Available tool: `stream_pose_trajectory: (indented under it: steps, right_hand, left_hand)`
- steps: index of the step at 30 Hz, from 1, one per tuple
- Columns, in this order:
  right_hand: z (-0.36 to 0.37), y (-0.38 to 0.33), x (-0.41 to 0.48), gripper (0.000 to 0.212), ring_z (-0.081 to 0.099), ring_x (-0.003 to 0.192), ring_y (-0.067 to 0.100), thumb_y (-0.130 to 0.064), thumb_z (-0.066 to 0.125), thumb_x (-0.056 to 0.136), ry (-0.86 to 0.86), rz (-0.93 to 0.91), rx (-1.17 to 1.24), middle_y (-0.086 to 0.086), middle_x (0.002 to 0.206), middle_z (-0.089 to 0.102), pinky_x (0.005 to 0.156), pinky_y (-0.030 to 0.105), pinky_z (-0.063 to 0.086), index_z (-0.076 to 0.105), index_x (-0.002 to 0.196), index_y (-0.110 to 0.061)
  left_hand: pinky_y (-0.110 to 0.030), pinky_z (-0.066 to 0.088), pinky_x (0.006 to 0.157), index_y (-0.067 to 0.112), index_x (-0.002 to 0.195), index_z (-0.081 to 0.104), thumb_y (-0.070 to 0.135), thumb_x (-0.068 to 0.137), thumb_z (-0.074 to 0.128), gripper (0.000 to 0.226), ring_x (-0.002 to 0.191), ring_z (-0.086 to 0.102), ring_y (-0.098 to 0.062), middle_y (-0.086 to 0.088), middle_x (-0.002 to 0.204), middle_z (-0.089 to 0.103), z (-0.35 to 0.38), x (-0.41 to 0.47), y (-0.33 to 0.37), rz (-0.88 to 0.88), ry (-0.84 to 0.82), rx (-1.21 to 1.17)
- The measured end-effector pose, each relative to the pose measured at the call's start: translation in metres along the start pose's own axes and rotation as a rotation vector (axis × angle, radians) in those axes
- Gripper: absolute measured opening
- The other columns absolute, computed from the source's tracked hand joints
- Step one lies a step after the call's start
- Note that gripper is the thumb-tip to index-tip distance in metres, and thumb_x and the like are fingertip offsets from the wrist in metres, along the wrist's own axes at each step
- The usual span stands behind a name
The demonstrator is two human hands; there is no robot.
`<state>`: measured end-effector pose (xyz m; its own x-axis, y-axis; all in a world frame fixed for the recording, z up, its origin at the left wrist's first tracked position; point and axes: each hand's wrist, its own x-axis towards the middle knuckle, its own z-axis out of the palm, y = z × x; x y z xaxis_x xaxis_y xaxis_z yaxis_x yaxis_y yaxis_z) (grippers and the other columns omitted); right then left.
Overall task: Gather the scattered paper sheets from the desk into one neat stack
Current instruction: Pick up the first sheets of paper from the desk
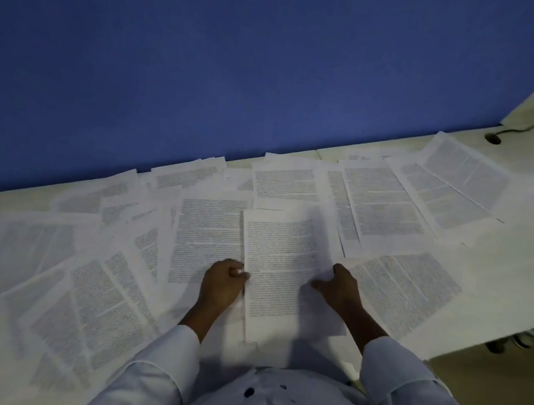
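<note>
Several printed paper sheets lie scattered and overlapping across the pale desk [494, 261]. One sheet [283, 267] sits upright in the middle, directly in front of me. My left hand [224, 282] pinches its left edge with curled fingers. My right hand [339, 288] grips its right edge, thumb lying on the page. More sheets spread to the left [97, 310], to the right [409, 290] and along the back [377, 204].
A blue partition [237, 72] stands along the desk's back edge. At the far right a black cable [533, 126] runs into a round cable hole [492, 138]. The desk's front edge drops away at the lower right, over brown floor [495, 373].
</note>
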<state>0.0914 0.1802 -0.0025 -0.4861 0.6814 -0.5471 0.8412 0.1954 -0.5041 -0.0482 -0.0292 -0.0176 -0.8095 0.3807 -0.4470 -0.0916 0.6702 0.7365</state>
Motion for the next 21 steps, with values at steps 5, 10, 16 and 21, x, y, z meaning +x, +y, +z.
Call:
stream_pose_trajectory:
  steps: [5, 10, 16, 21]
  right_hand:
    - [0.007, -0.007, 0.007, 0.043, 0.058, 0.109, 0.033, -0.023, 0.071, 0.085, -0.011, -0.075, 0.003, 0.016, 0.120, 0.062, 0.079, 0.029, 0.042, 0.053, 0.120, -0.005]
    - [0.014, -0.017, 0.008, 0.054, 0.058, 0.110, 0.036, -0.034, 0.071, 0.084, -0.027, -0.049, -0.036, 0.017, 0.121, 0.061, 0.087, 0.038, 0.049, 0.048, 0.123, -0.003]
    - [0.019, -0.025, 0.005, 0.067, 0.056, 0.117, 0.036, -0.037, 0.069, 0.087, -0.043, -0.031, -0.064, 0.018, 0.130, 0.056, 0.091, 0.040, 0.048, 0.038, 0.133, 0.000]
    - [0.022, -0.022, 0.000, 0.071, 0.057, 0.117, 0.036, -0.041, 0.071, 0.084, -0.038, -0.065, -0.057, 0.018, 0.130, 0.056, 0.093, 0.043, 0.050, 0.038, 0.131, 0.000]
  left_hand:
    - [-0.049, 0.046, 0.091, 0.002, 0.123, 0.054, 0.030, 0.078, 0.076, 0.057, 0.115, 0.050, -0.040, -0.022, 0.123, 0.053, -0.052, -0.006, -0.035, -0.264, 0.522, 0.262]
    - [-0.052, 0.043, 0.096, -0.002, 0.131, 0.040, 0.051, 0.069, 0.081, 0.092, 0.122, 0.046, -0.042, -0.025, 0.130, 0.049, -0.078, -0.013, -0.044, -0.412, 0.504, 0.322]
    - [-0.042, 0.049, 0.091, 0.003, 0.119, 0.047, 0.046, 0.067, 0.085, 0.077, 0.116, 0.056, -0.038, -0.020, 0.124, 0.058, -0.077, -0.013, -0.043, -0.389, 0.426, 0.167]
    - [-0.027, 0.050, 0.078, 0.006, 0.116, 0.063, 0.039, 0.074, 0.082, 0.057, 0.105, 0.065, -0.029, -0.011, 0.119, 0.067, -0.077, -0.007, -0.036, -0.362, 0.257, -0.021]
